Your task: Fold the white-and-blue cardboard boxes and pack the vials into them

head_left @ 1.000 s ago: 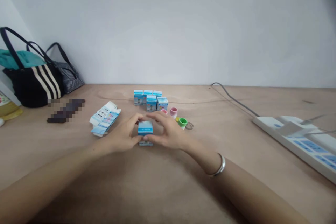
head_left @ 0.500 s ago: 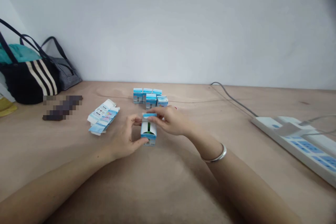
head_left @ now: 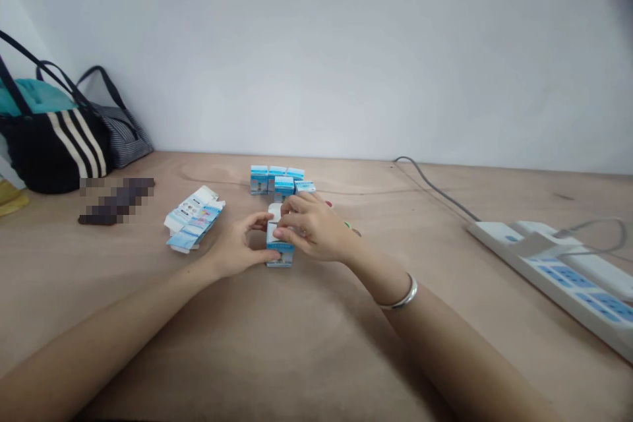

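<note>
The small blue-and-white carton (head_left: 279, 254) is being held upright at the centre of the plywood tabletop (head_left: 376, 201), gripped from both sides. The left hand (head_left: 232, 244) is curled against its left side, with the thumb pressed low and the forefinger higher up, while the right hand (head_left: 314, 227) is closed over its right side, fingers wrapped toward the white top. Its base appears to be resting on the wood, so it seems to be steadied by the two hands rather than lifted. Just behind the hands, a cluster of matching cartons (head_left: 270, 179) is gathered; to the left, a flattened carton sheet (head_left: 192, 219) is lying open. A silver bangle (head_left: 403, 297) is worn on the right wrist.
</note>
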A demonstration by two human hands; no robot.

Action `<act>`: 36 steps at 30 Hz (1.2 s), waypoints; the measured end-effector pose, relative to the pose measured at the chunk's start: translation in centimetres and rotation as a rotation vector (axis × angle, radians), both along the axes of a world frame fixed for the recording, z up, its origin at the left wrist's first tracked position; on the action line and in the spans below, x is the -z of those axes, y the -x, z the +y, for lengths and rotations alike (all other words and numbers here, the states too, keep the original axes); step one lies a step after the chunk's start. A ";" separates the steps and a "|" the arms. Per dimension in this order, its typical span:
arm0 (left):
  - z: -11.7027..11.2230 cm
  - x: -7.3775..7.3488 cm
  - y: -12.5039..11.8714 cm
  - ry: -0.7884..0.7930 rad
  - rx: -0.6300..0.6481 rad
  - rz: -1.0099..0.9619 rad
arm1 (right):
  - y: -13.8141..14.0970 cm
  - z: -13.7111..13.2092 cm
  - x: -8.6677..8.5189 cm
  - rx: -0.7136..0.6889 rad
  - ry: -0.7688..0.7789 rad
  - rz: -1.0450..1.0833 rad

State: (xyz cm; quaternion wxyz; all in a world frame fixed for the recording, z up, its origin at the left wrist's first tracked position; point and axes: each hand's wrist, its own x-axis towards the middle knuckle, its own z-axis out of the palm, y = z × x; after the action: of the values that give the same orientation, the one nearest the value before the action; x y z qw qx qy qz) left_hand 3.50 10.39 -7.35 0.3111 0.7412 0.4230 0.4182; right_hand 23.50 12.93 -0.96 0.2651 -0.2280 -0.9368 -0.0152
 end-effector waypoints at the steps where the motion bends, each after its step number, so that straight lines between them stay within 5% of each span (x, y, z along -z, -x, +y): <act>1: -0.1 0.0 0.0 -0.016 -0.013 0.001 | -0.2 0.1 -0.1 0.010 -0.004 -0.021; 8: -0.6 -1.5 0.1 -0.299 -0.090 0.325 | -1.7 0.8 -1.0 0.055 0.065 -0.157; 15: -0.3 -2.0 0.2 -0.524 0.029 0.599 | -1.5 0.4 -1.3 0.053 0.046 -0.213; 22: -0.3 -1.1 0.3 -0.352 -0.034 0.372 | -1.0 -0.3 -1.5 0.066 0.016 -0.261; 27: 0.0 0.5 0.0 -0.128 0.034 0.112 | -0.7 -0.7 -1.5 0.085 0.050 -0.273; 36: 0.1 -0.2 0.1 -0.235 0.078 0.089 | -0.5 -1.2 -1.2 0.106 0.144 -0.251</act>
State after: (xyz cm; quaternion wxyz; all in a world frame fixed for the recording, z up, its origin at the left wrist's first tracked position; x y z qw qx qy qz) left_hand 3.39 10.44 -7.19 0.2191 0.8063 0.3552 0.4192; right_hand 23.98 11.74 0.21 0.1277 -0.2919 -0.9478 0.0098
